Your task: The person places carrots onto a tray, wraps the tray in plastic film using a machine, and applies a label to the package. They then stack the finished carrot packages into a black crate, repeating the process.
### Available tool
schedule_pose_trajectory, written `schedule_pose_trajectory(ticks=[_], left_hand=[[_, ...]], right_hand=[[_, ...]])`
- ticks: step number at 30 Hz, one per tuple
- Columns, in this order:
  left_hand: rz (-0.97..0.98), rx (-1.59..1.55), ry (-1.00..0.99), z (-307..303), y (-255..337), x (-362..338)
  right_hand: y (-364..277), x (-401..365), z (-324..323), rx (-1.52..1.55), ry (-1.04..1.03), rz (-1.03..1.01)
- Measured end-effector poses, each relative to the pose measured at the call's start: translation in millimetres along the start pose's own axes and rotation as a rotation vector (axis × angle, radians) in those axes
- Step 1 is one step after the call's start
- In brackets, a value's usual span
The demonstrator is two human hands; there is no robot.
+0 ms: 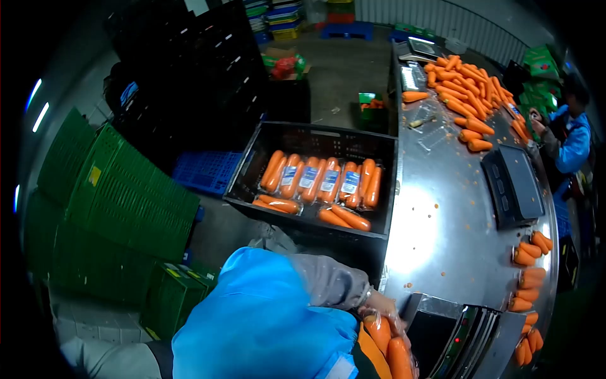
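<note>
From the lower middle, a blue garment and grey sleeve lead to my left hand (381,304), at the near left corner of the black machine. Its fingers are closed on a clear plastic bag of carrots (399,357), partly cut off by the bottom edge. My right hand does not show. Further left, a black crate (312,131) holds several packed bags of carrots (308,177) with white-and-blue labels. On the metal table (418,158), loose carrots (464,85) form a pile at the far end, and carrot bundles (529,278) lie along the right edge.
A black machine (435,328) with a red light stands at the near table end. Beyond it is a dark scale (514,186). Green crates (113,183) are stacked left, black crates (189,76) behind. Across the table, a co-worker in blue (573,142) has hands near the carrots.
</note>
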State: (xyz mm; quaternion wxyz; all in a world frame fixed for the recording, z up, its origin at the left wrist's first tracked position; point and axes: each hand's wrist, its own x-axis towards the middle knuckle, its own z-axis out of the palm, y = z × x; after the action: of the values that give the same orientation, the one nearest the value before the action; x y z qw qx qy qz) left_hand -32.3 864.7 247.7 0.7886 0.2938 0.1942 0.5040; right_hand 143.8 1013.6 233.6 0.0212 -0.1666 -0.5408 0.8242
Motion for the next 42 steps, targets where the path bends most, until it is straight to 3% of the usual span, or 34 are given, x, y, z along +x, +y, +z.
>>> schedule_pose_trajectory(ticks=[1, 3, 5, 7, 8, 9, 15, 17, 19, 20, 22, 23, 24, 25, 26, 27, 29, 31, 33, 36, 37, 38, 41, 42], left_hand=[[-0.012, -0.335, 0.032, 8.0, -2.9, -8.5], [0.085, -0.465, 0.125, 4.6, -5.3, -36.8], [0.099, -0.365, 0.353, -10.1, -17.1, -59.5], [0.114, 0.241, 0.301, -1.2, 12.7, -84.2], [0.042, 0.206, 0.338, -5.5, 17.1, -90.3], [-0.028, 0.182, 0.383, -11.0, 21.6, -97.4], [-0.2, 0.727, 0.286, -29.8, 100.4, -133.2], [-0.059, 0.748, 0.415, -33.4, 102.4, -133.6], [-0.198, 0.95, 0.653, -48.6, 103.6, -141.7], [-0.221, 0.854, 0.704, -59.1, 103.4, -157.9], [-0.059, 0.549, 0.78, -93.1, 78.7, -198.8], [-0.061, 0.347, 0.928, -100.2, 76.1, -221.2], [0.172, 0.432, 1.045, -123.0, 59.0, -241.2], [0.303, -0.061, 1.092, -139.2, 46.9, -256.7], [0.498, -0.174, 1.125, -152.8, 41.4, -268.6], [0.404, -0.093, 1.356, -186.1, 25.7, -284.7], [0.553, -0.3, 1.416, -232.5, 14.0, -302.2], [0.622, -0.14, 1.628, -266.6, 15.1, -308.0], [0.63, -0.127, 1.647, -319.5, 0.1, -320.6], [0.347, 0.273, 1.772, -389.4, -23.9, -333.5], [0.239, 0.408, 1.805, -404.0, -40.1, -336.6], [0.273, 0.445, 1.757, -384.6, -23.3, -328.1], [0.194, -0.307, 1.572, -315.1, 31.2, -324.6], [0.076, -0.363, 1.46, -323.2, 26.3, -346.3]], right_hand=[[-0.7, -1.3, 4.7, -0.021, -0.031, 0.004], [-5.9, -14.5, 2.1, -0.041, -0.052, 0.02], [-17.3, -26.0, -1.7, -0.045, -0.036, 0.025], [-35.3, -22.1, 5.5, -0.05, 0.076, 0.116], [-35.9, -11.7, 8.1, 0.002, 0.19, 0.169], [-40.9, 7.2, 14.8, 0.084, 0.176, 0.209], [-86.5, 119.6, 55.4, -0.115, -0.181, 0.296], [-85.8, 157.2, 75.6, -0.112, -0.182, 0.37], [-74.9, 195.7, 101.3, -0.092, -0.141, 0.396], [-73.7, 213.4, 117.8, -0.09, -0.094, 0.343], [-71.0, 239.0, 142.2, -0.075, 0.011, 0.223], [-72.4, 242.9, 140.7, -0.148, 0.018, 0.188], [-74.0, 243.6, 136.7, -0.223, 0.028, 0.152], [-75.3, 241.6, 131.0, -0.298, 0.043, 0.117], [-73.8, 238.9, 119.4, -0.274, 0.027, 0.188], [-74.9, 234.0, 110.6, -0.289, 0.034, 0.247], [-77.7, 227.4, 97.3, -0.316, 0.043, 0.364], [-82.4, 223.8, 91.5, -0.326, 0.108, 0.365], [-89.1, 221.1, 85.1, -0.336, 0.153, 0.37], [-93.7, 219.7, 71.6, -0.351, 0.197, 0.373], [-94.2, 217.0, 69.8, -0.363, 0.212, 0.385], [-95.2, 216.3, 68.4, -0.373, 0.221, 0.395], [-91.5, 213.6, 63.4, -0.379, 0.232, 0.418], [-89.1, 212.7, 59.4, -0.38, 0.23, 0.431]])
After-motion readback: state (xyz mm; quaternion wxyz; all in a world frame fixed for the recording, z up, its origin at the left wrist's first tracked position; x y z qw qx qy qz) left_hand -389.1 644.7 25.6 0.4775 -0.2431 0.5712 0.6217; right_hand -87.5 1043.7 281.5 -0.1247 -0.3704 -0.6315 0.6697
